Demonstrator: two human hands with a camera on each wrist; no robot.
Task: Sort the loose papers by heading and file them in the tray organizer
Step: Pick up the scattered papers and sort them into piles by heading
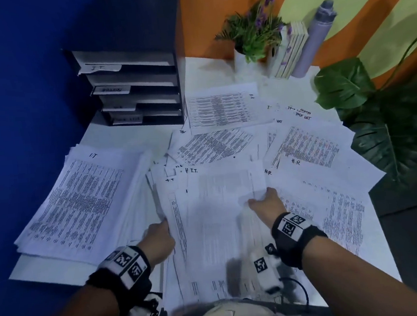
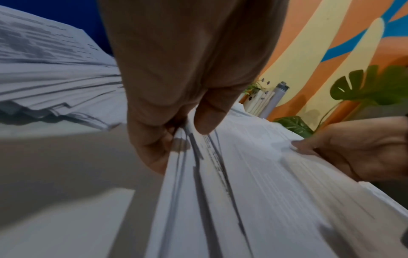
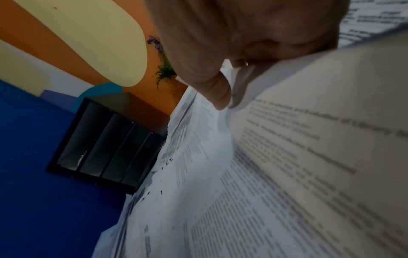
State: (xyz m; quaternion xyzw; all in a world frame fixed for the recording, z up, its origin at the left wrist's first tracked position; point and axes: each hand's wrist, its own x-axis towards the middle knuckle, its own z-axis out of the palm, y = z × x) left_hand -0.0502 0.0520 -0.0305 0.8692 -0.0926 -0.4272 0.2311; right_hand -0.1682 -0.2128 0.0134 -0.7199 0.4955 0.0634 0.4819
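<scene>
a thick bundle of printed papers (image 1: 207, 220) is lying in the middle of the white table (image 1: 131, 136), right in front of the person, and both hands are gripping it. the left hand (image 1: 160, 239) is pinching the bundle's left edge, thumb on top and curled fingers (image 2: 154, 139) underneath, as the left wrist view is showing. the right hand (image 1: 266, 203) is pinching the right side of the top sheets, thumb (image 3: 212, 87) pressing down on a page that is curling up against the palm.

to the left of the bundle a second stack (image 1: 81, 202) is sitting, its top sheet headed "i.t" by hand. to the right another stack (image 1: 325, 198) is lying, headed "h.r". sheets peeking out above the bundle are showing "i.t." and "h.r." too. beyond them, loose sheets (image 1: 225, 131) are spreading over the table with handwritten headings too blurred to read.

the black tray organizer (image 1: 134, 86) is standing at the far left corner against the blue wall, well apart from the hands; its top tray label is reading "i.t.", the lower labels are unreadable. at the far edge a potted purple-flowered plant (image 1: 255, 34), some upright books (image 1: 291, 49) and a grey bottle (image 1: 315, 39) are standing side by side. a large-leaved plant (image 1: 386, 119) is leaning in at the right.
</scene>
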